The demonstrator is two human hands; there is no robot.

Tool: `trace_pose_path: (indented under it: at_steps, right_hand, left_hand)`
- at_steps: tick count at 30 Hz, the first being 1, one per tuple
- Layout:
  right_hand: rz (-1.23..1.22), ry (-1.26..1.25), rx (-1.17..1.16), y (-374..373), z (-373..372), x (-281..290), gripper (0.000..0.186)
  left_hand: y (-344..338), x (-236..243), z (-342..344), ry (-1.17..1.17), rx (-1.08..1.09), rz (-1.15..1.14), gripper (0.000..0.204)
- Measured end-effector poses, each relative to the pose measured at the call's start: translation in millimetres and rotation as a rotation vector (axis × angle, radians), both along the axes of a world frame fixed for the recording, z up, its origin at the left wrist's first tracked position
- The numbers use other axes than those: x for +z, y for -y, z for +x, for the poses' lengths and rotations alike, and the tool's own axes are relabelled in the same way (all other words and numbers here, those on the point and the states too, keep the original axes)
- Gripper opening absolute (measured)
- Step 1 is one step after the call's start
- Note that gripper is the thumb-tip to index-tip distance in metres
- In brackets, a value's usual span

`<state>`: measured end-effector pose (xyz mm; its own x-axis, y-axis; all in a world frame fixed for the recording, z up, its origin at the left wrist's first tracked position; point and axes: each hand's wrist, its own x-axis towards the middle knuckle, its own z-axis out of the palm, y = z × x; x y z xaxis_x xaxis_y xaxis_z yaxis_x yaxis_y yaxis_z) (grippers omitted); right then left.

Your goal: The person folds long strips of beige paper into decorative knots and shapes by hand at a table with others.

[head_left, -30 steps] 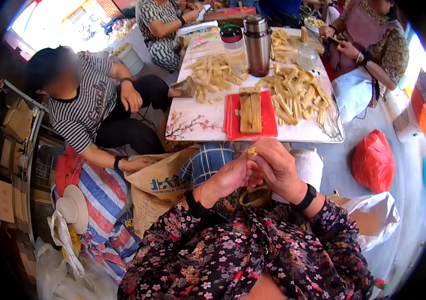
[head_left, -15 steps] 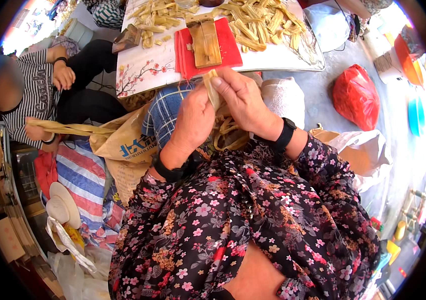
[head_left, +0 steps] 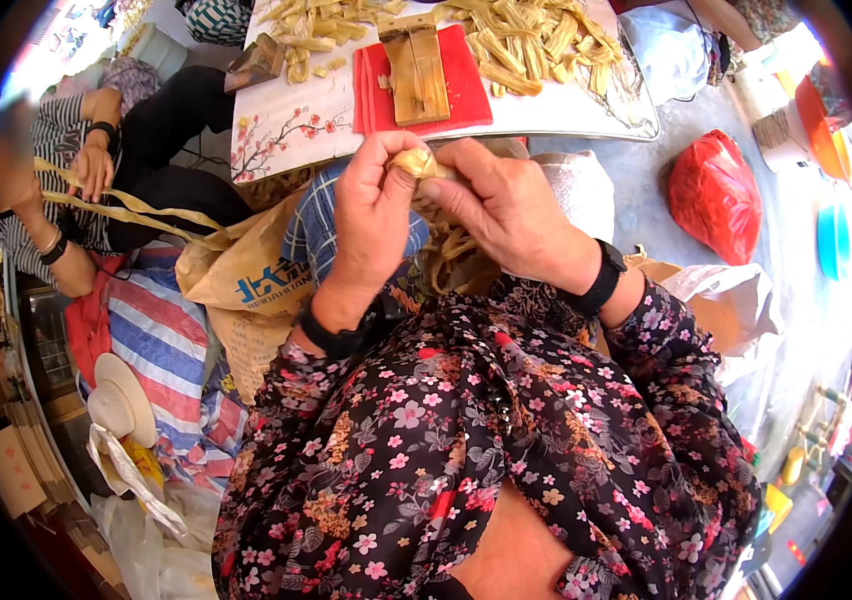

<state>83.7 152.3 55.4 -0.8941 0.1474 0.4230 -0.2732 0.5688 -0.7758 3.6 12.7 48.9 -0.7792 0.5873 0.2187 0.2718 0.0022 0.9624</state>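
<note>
Just off the table's near edge, my left hand [head_left: 376, 210] and my right hand [head_left: 516, 210] meet around a pale yellow, fibrous dried strip [head_left: 416, 162]. The strip is bent into a small rounded fold between both thumbs and fingers; its far end is hidden by the right fingers. Beyond my hands, a wooden block [head_left: 418, 80] with a narrow raised piece across its far end lies on a folded red cloth [head_left: 468, 75]. Several similar flat strips are heaped in a pile [head_left: 541, 45] on the white table [head_left: 296, 135]. More strips [head_left: 451, 255] lie below my hands.
At the left sits a person [head_left: 66, 190] handling long strips [head_left: 146, 212] that reach a brown printed sack [head_left: 226, 280]. A striped bag [head_left: 161, 330] and pale hat [head_left: 126, 400] lie nearby. To the right are a red plastic bag [head_left: 716, 195] and a white sack [head_left: 746, 310].
The strip, earlier upright and flat between my fingers, is now folded over into a rounded end. My left hand has risen slightly. The other person has lifted the long strips higher.
</note>
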Motion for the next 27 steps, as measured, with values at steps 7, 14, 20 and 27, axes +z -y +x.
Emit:
trace_pose_path:
  at_steps: [7, 14, 20, 27]
  right_hand:
    - [-0.467, 0.074, 0.328, -13.7, 3.6, 6.3, 0.023]
    - [-0.764, 0.188, 0.361, -12.0, 1.2, -1.0, 0.010]
    - [-1.055, 0.295, 0.414, -18.3, -5.8, -7.4, 0.013]
    - [-1.462, 0.342, 0.393, -58.6, -10.8, -27.5, 0.029]
  left_hand:
    - [8.5, 11.0, -5.9, 0.229, -0.228, 0.169, 0.024]
    - [7.3, 8.2, 5.4, -0.112, 0.020, 0.059, 0.016]
    - [-2.9, 5.6, 14.1, -0.160, 0.108, 0.124, 0.013]
    - [10.4, 16.5, -1.0, -0.138, 0.047, 0.061, 0.005]
